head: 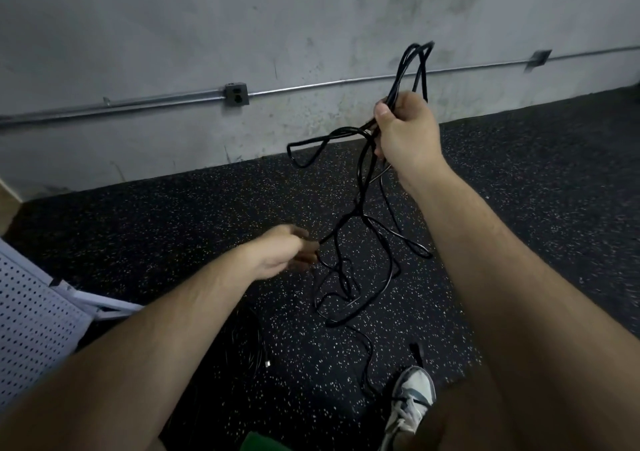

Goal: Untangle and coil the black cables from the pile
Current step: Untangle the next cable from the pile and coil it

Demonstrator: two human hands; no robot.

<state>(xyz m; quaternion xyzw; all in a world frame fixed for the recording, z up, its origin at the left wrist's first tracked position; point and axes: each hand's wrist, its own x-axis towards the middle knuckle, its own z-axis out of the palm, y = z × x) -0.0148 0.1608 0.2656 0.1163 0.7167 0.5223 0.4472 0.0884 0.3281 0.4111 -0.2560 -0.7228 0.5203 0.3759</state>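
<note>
Right hand is gripping bunched loops of the black cable, raised in front of the wall. The rest is hanging down and trailing tangled across the speckled floor. Left hand, lower and blurred, is curling fingers at one strand; can't tell if it's gripping. A second dark cable heap is lying beneath the left forearm.

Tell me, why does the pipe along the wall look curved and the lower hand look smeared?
Head view: the wide-angle lens bows the wall conduit; the left hand is motion-blurred, while the right hand gripping the black cable is sharper; lighting is dim and flat, without glare.
</note>
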